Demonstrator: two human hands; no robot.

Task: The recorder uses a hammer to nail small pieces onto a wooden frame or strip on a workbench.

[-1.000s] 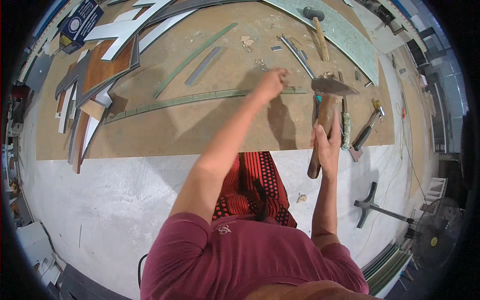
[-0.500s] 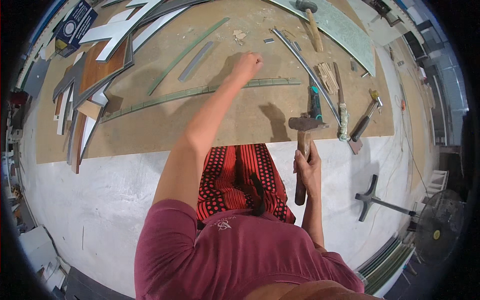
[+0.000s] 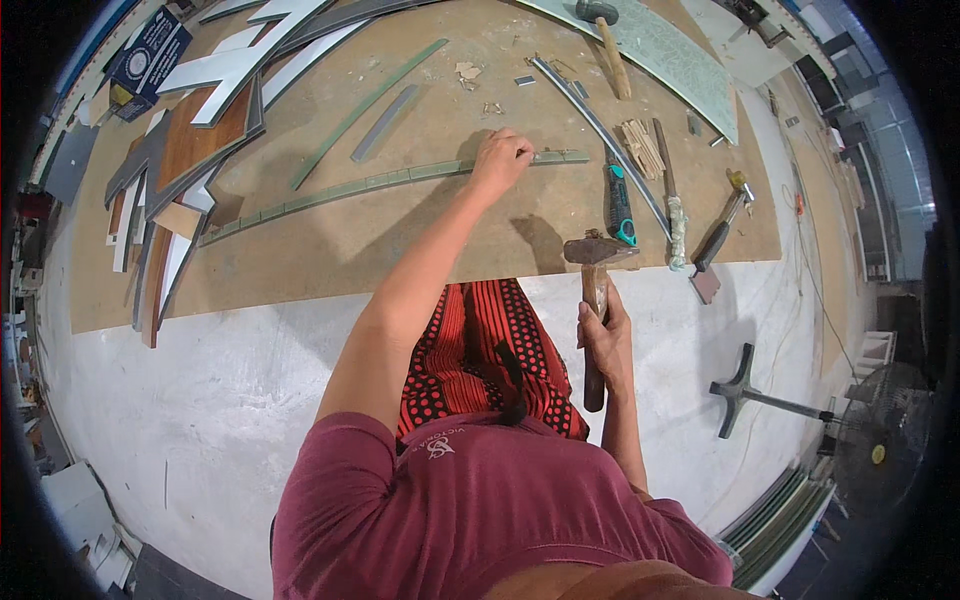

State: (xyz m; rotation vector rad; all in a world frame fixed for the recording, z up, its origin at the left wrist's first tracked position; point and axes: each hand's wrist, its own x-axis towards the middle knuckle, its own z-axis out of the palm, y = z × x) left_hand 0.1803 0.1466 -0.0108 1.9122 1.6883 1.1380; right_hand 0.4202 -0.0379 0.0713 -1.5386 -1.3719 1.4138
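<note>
Right hand (image 3: 605, 335) wrapped around the wooden handle of a hammer (image 3: 596, 290), head raised over the near edge of the brown board (image 3: 300, 260). Just beyond the hammer head lies a teal-handled tool (image 3: 619, 203). Farther out, left hand (image 3: 500, 160) with fingertips pressed together on the long curved green strip (image 3: 340, 190); whether they pinch anything small cannot be told. Beyond that hand, a curved metal strip (image 3: 590, 115).

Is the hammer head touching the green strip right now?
Apart. The head view shows the hammer held by the right hand with its head near the board's front edge, bare board between it and the green strip under the left hand.
</note>
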